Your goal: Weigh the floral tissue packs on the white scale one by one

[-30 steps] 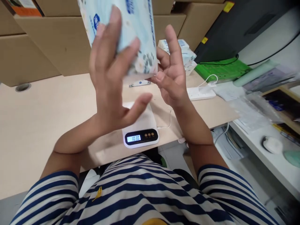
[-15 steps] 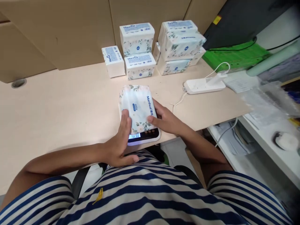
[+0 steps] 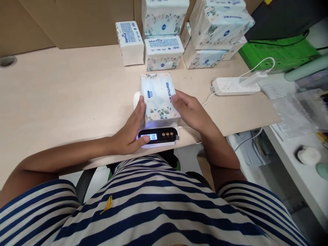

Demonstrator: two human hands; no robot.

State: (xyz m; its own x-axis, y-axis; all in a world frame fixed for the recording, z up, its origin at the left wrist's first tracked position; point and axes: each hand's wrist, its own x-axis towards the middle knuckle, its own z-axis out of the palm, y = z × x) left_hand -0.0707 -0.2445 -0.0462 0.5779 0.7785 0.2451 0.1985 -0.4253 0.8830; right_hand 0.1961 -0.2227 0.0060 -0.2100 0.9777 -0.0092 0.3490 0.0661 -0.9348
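A white flowered pack of tissues [image 3: 157,99] lies over a small digital kitchen scale [image 3: 160,140]; whether its full weight rests there I cannot tell. My left hand [image 3: 128,130] presses its straight fingers against the pack's left side. Its thumb sticks out over part of the scale's lit display. Along the right side, my right hand [image 3: 192,109] grips the pack, thumb near the top edge and other fingers mostly hidden behind. The pack's underside and most of the weighing plate are covered.
Behind stand a single tissue pack [image 3: 130,44], a stack of two [image 3: 164,54] and a larger stack [image 3: 215,37] by the cardboard. A white power strip [image 3: 235,86] with its cable lies right, near a green crate-like item [image 3: 274,54]. The table edge runs close to my body.
The pack has shifted away from me, showing more of the scale's front panel. My left fingers have slid from its top to its side. The display reading differs, and the camera view has tilted down.
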